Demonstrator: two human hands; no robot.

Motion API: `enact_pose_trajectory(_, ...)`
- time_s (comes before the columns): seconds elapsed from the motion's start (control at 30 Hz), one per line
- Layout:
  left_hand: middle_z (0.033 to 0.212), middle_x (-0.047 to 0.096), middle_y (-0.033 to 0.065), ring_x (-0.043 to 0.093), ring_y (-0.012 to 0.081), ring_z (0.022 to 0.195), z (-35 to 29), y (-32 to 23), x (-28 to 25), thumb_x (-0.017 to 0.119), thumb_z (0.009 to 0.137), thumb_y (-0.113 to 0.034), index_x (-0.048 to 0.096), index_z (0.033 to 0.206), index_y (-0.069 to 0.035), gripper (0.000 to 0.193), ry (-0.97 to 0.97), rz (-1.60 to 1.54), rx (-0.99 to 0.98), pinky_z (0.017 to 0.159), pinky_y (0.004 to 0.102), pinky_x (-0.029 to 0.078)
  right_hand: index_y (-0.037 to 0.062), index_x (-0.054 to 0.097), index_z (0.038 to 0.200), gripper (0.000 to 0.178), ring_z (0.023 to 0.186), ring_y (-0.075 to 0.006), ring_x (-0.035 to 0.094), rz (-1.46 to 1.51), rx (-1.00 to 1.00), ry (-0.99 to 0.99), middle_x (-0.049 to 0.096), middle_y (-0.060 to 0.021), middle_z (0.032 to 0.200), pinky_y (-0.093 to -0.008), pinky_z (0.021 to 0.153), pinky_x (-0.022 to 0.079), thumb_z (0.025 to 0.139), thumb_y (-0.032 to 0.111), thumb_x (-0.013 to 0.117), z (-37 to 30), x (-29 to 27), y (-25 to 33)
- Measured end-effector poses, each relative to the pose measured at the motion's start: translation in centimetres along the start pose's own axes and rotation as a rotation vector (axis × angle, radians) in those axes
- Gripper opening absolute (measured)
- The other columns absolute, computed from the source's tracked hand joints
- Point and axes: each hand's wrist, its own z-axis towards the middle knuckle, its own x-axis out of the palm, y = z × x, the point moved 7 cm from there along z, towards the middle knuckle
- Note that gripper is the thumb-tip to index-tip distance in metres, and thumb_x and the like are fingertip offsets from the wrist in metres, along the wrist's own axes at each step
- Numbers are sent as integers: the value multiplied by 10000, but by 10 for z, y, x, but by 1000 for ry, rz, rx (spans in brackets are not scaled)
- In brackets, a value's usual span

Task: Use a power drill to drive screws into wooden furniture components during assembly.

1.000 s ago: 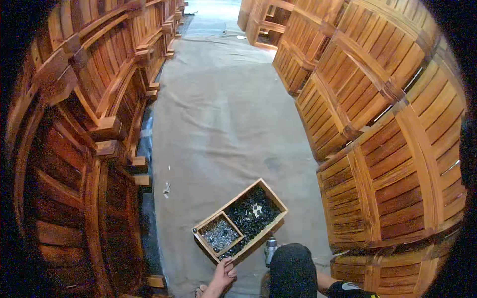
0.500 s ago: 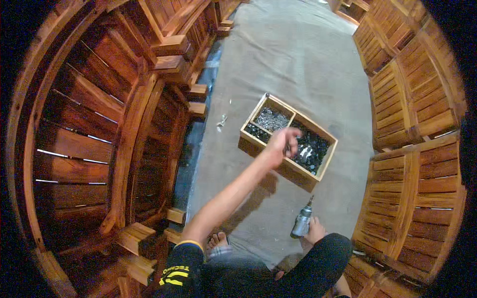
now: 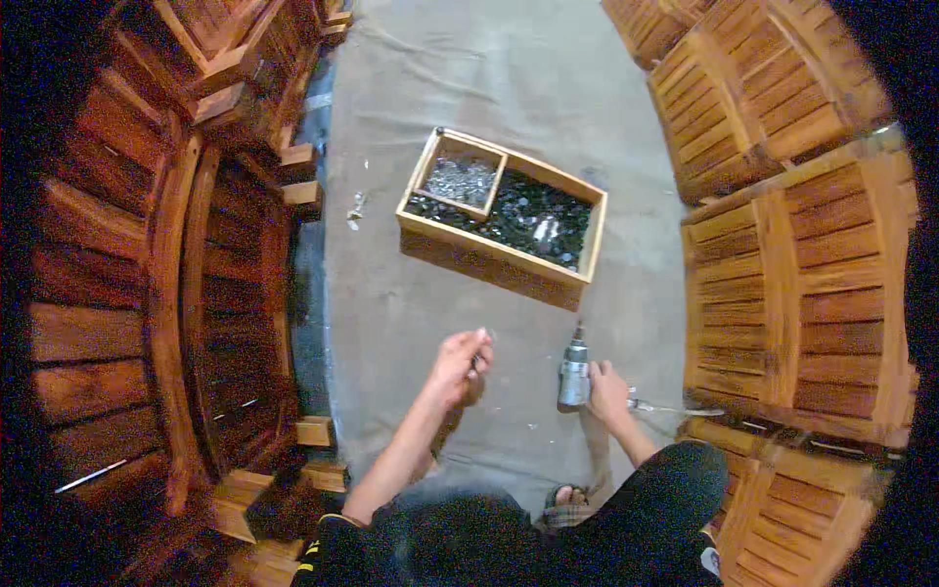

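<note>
My left hand (image 3: pixel 460 367) is closed in front of the box, fingertips pressed together. Whatever it pinches is too small and blurred to name. My right hand (image 3: pixel 608 393) grips a grey-blue power drill (image 3: pixel 574 377), its bit pointing away from me toward the box. A wooden box (image 3: pixel 489 252) with divided compartments sits on the floor beyond both hands. Small silver pieces of hardware (image 3: pixel 460 181) fill its far-left compartment. Dark small parts (image 3: pixel 533 220) lie in the larger right section and along the near-left strip, with a shiny patch among them.
Slatted wooden panels (image 3: pixel 753 284) line the right side. More reddish wooden furniture (image 3: pixel 98 338) stands along the left, with block-like feet (image 3: pixel 301 193) jutting out. A grey sheet (image 3: pixel 469 59) covers the floor. Small pale scraps (image 3: pixel 357 207) lie left of the box.
My left hand has come out of the box back toward me, its fingers now closed. My right hand has moved the drill forward. The view has shifted, so the box appears further left.
</note>
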Motion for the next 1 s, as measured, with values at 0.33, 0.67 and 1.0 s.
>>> enact_pose_trajectory(0.33,735,572,65,469,83,533,-13,-46,-48,579,884,-149,593,968,24,193,-135,-335,182,427,194,354,100,505,1037,243,738,-331,620,-100,-183,74,546,-124,922,-457,596,483,796,134,504,-40,-104,112)
enact_pose_trajectory(0.67,651,485,13,420,82,484,-71,-46,-76,512,926,-235,527,998,3,249,-170,-270,199,380,192,294,15,582,981,370,790,-145,549,852,-301,301,615,-46,856,-287,752,449,627,14,688,22,-216,190)
enact_pose_trajectory(1.0,606,414,-33,362,66,449,-172,-2,-123,475,939,-334,502,903,-58,280,-604,-457,363,372,204,256,30,558,1070,393,761,-145,547,921,-692,717,601,-34,857,-289,706,461,743,189,707,12,-209,315)
